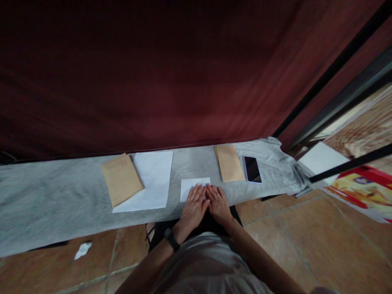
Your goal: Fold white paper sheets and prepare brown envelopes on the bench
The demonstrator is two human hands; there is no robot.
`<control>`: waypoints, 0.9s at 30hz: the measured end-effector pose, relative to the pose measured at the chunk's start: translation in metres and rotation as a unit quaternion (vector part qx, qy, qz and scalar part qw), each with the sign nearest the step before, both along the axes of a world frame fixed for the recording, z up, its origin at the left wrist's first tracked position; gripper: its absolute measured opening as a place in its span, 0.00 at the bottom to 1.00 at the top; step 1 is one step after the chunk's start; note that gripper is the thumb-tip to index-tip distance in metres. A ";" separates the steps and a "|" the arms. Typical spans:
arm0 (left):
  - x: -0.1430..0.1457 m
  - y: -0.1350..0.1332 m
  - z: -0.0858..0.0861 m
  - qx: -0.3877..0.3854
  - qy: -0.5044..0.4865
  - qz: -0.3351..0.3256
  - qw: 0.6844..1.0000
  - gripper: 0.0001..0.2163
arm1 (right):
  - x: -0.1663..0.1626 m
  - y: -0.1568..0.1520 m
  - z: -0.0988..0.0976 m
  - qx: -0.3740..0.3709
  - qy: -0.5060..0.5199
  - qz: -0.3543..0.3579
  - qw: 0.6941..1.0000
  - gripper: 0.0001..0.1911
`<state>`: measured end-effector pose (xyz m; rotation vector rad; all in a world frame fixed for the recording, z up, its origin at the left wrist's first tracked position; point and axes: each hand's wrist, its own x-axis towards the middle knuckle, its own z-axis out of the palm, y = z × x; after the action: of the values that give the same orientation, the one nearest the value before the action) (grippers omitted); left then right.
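Note:
Both of my hands lie flat, fingers stretched out, on a small folded white sheet of paper (pixel 192 184) near the front edge of a grey-covered table (pixel 61 204). My left hand (pixel 193 207), with a black watch on its wrist, presses the sheet's lower middle. My right hand (pixel 218 203) rests beside it, touching it, on the sheet's right end. Neither hand grips anything.
A stack of white sheets (pixel 153 179) with a brown envelope (pixel 121 178) on its left edge lies to the left. To the right lie more brown envelopes (pixel 229 162) and a dark phone (pixel 252 169). A crumpled paper scrap (pixel 83 250) is on the tiled floor. A dark red curtain hangs behind.

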<state>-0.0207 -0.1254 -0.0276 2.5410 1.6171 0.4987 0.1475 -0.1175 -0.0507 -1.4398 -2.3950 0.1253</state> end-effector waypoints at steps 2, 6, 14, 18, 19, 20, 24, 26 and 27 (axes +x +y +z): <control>0.019 0.013 0.002 -0.015 -0.003 -0.020 1.000 0.27 | 0.000 -0.001 -0.002 0.006 -0.011 0.010 1.000 0.29; 0.029 0.028 -0.004 -0.035 0.002 0.006 0.999 0.27 | 0.000 -0.002 -0.004 0.015 -0.014 0.007 1.000 0.29; -0.020 0.020 -0.016 0.014 0.047 0.077 0.996 0.28 | -0.001 -0.002 0.002 0.005 0.019 -0.005 1.000 0.26; -0.036 0.005 -0.018 0.027 0.041 0.116 0.992 0.29 | -0.002 -0.008 0.000 0.004 0.030 -0.043 0.999 0.27; -0.038 0.002 -0.018 0.029 0.039 0.124 0.991 0.29 | -0.004 -0.008 0.000 0.004 0.033 -0.058 0.998 0.27; -0.039 0.000 -0.018 0.031 0.037 0.132 0.990 0.29 | -0.006 -0.008 0.000 0.004 0.035 -0.072 0.997 0.27; -0.038 -0.004 -0.018 0.029 0.036 0.144 0.988 0.29 | -0.020 0.000 0.007 0.000 0.040 -0.070 0.997 0.27; -0.037 -0.004 -0.017 0.024 0.041 0.145 0.988 0.28 | -0.028 0.007 0.011 -0.008 0.036 -0.034 0.999 0.27; -0.036 -0.004 -0.016 0.022 0.044 0.146 0.988 0.28 | -0.031 0.009 0.013 -0.014 0.032 -0.020 0.999 0.27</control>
<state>-0.0571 -0.1295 -0.0438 2.3971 2.0454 0.4543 0.1164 -0.1080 -0.0381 -1.4733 -2.3200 0.1924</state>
